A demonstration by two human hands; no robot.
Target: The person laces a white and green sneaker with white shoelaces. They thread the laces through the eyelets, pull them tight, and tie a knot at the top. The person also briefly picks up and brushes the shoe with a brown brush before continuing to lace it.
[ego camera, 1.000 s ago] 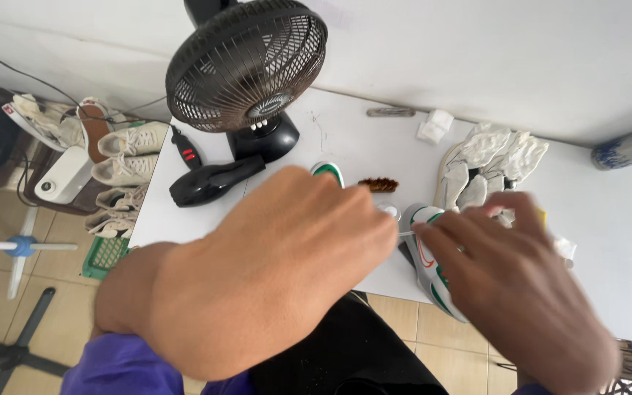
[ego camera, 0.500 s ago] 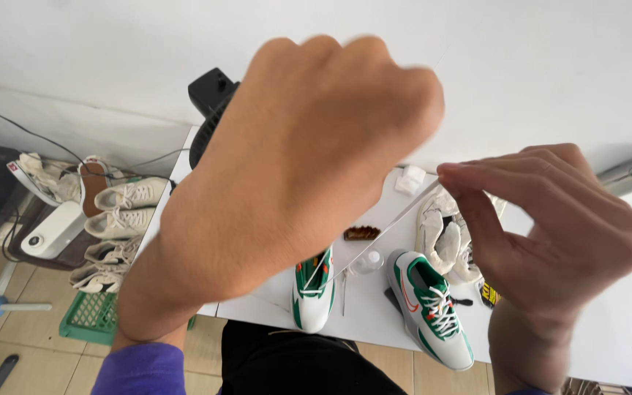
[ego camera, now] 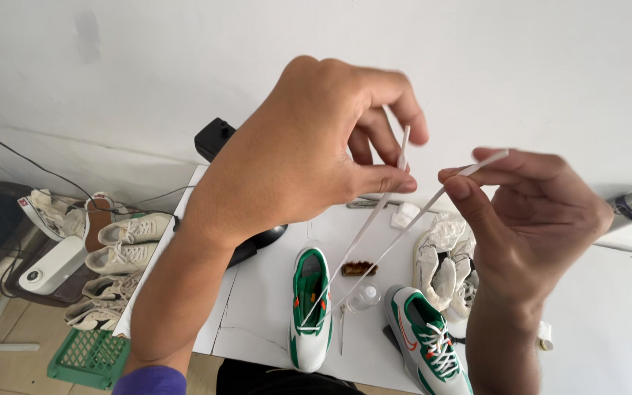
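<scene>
A: What do we hold now?

B: We hold a white shoelace (ego camera: 385,234) with both hands, raised high above the white table (ego camera: 257,307). Our left hand (ego camera: 309,153) pinches one end between thumb and forefinger, and our right hand (ego camera: 535,212) pinches the other end in the same way. So both hands are closed on the lace, not released.

A: Where does the lace go?

B: The two strands run down and to the left, to the green and white sneaker (ego camera: 310,307) that lies on the table below our left hand. The lower end meets the front part of this shoe.

A: And what is around?

B: A second green and white sneaker (ego camera: 426,340) lies to the right, with its laces already in. Between the two shoes we see a small clear bottle (ego camera: 363,298) and a brown brush (ego camera: 358,269). Behind the second shoe lies a pair of pale sneakers (ego camera: 444,263). On the floor at the left stand more white sneakers (ego camera: 122,245) and a green basket (ego camera: 89,357).
</scene>
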